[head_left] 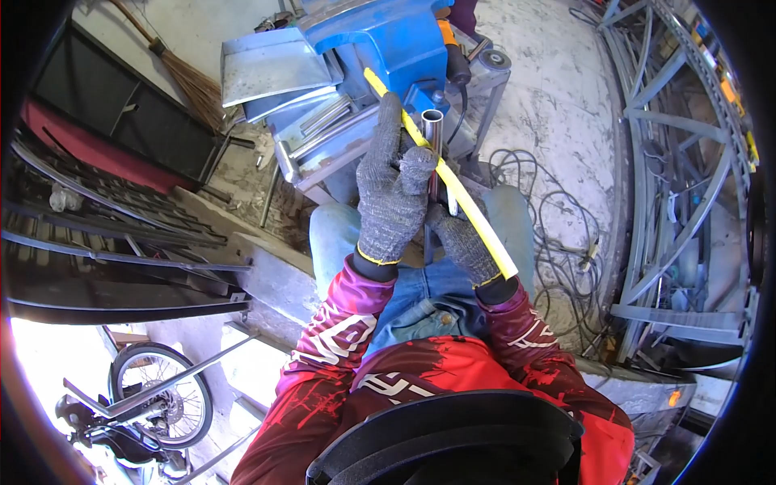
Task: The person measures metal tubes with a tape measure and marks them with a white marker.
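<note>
A long yellow tape measure blade runs diagonally in front of me, from the blue vise down to my right wrist. My left hand, in a dark grey knit glove, pinches the blade with the thumb across it and the index finger stretched along its upper part. Behind the blade a round metal tube points its open end up at me. My right hand, gloved alike, is closed around the lower part of the tube, its fingers partly hidden by the blade and tube.
A blue bench vise stands ahead, beside a metal tray and several metal bars. An orange and black power tool hangs at its right. Cables coil on the floor. Steel framework lines the right; a motorcycle stands lower left.
</note>
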`<move>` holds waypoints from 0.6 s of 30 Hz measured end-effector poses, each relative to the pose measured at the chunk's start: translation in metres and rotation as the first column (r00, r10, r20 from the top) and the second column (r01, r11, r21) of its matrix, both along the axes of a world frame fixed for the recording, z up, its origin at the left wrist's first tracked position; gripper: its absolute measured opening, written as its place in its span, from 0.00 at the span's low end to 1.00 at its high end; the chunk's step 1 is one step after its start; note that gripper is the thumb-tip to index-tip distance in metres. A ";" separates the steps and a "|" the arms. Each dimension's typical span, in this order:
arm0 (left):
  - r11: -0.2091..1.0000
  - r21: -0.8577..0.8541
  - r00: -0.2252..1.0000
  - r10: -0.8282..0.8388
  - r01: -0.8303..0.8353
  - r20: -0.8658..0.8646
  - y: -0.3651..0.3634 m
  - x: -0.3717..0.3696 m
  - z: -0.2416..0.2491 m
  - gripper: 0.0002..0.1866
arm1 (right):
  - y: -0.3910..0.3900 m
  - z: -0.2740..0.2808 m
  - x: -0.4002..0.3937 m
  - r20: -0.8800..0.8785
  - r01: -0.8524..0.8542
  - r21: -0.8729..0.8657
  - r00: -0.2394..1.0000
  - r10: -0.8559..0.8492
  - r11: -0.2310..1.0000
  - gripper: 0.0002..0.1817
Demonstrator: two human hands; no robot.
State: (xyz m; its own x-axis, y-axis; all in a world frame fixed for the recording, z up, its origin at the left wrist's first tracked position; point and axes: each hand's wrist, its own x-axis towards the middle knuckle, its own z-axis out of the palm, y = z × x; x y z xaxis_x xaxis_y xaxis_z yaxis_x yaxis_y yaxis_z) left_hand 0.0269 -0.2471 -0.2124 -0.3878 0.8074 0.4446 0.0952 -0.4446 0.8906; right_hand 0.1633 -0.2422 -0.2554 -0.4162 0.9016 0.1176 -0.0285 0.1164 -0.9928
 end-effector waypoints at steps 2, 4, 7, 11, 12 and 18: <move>0.999 -0.037 0.999 -0.035 0.035 -0.003 -0.002 0.001 0.002 0.38 | 0.000 -0.002 0.000 0.012 -0.009 0.021 1.000 0.008 1.000 0.15; 0.998 -0.021 0.969 0.060 -0.067 -0.240 -0.004 0.002 0.009 0.38 | 0.001 -0.009 0.000 0.021 -0.017 0.042 1.000 0.016 0.999 0.15; 0.990 -0.142 0.990 -0.010 -0.011 -0.142 -0.010 0.008 0.021 0.31 | 0.003 -0.013 -0.001 0.075 -0.039 0.144 0.997 0.028 0.989 0.16; 0.990 -0.131 0.997 -0.057 0.050 -0.052 -0.006 0.006 0.011 0.22 | 0.001 -0.002 -0.001 0.053 -0.065 0.072 0.997 0.061 0.995 0.14; 0.990 -0.129 0.997 -0.057 0.050 -0.050 -0.006 0.006 0.009 0.22 | 0.001 -0.001 -0.002 0.039 -0.044 0.098 0.998 0.041 0.994 0.14; 0.991 -0.132 0.989 -0.038 0.020 -0.140 -0.012 0.008 0.024 0.16 | 0.002 0.000 0.002 0.189 -0.117 0.122 0.978 0.093 0.986 0.20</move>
State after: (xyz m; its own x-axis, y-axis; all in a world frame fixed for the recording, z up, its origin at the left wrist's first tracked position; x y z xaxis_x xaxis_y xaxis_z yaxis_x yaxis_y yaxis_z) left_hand 0.0350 -0.2589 -0.1887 -0.3042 0.8720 0.3837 0.2134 -0.3301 0.9195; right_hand 0.1650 -0.2405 -0.2558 -0.5327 0.8337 0.1458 0.1319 0.2520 -0.9587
